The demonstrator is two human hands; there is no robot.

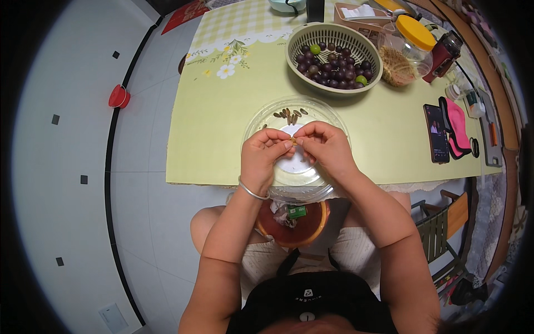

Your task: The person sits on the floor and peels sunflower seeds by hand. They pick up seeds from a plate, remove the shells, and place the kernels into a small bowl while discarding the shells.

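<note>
My left hand (262, 157) and my right hand (329, 149) meet fingertip to fingertip over a round, clear plastic tray (340, 121) near the table's front edge. Both are closed in a pinch on one small yellowish-brown piece (293, 141), mostly covered by the fingers, so its exact kind is hard to make out. Beyond my fingertips, several dark brown, elongated seeds (293, 117) lie loose at the far side of the tray. A pale round area shows on the tray's bottom, partly hidden under my hands.
Past the tray stands a colander (374, 69) of dark grapes (334, 69). To its right are a yellow-lidded jar (400, 64) and a dark red flask (443, 55). A phone (436, 133) lies by a pink-and-black item (457, 128). Below the table edge sits a reddish bin (292, 234).
</note>
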